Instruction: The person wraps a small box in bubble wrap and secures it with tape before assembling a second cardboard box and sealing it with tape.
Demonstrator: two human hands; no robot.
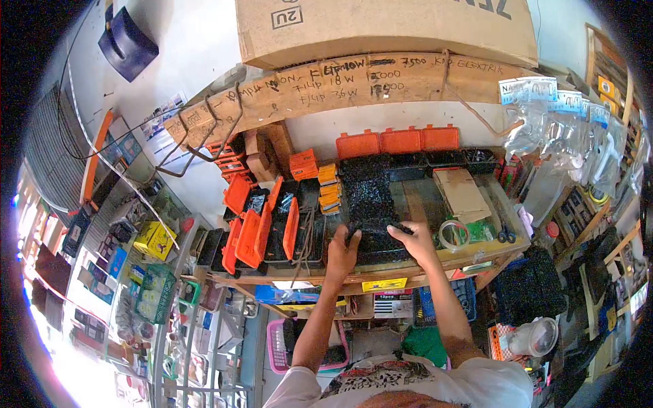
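Note:
On the glass-topped counter, a black, shallow box-like thing (pixel 376 246) sits between my two hands, near the front edge. My left hand (pixel 342 252) is closed on its left side, the thumb near the top. Around its right side my right hand (pixel 417 242) is closed too. Just behind it spreads a heap of small, dark, shiny pieces (pixel 368 194), too small to name. Its inside is too dark to make out.
Left are black boxes with orange lids (pixel 253 238) and small yellow-orange packets (pixel 330 189). On the right lie flat cardboard (pixel 462 194), a tape roll (pixel 454 235) and scissors (pixel 506 236). Plastic packs (pixel 544 129) hang at right; a wooden board (pixel 354 81) crosses above.

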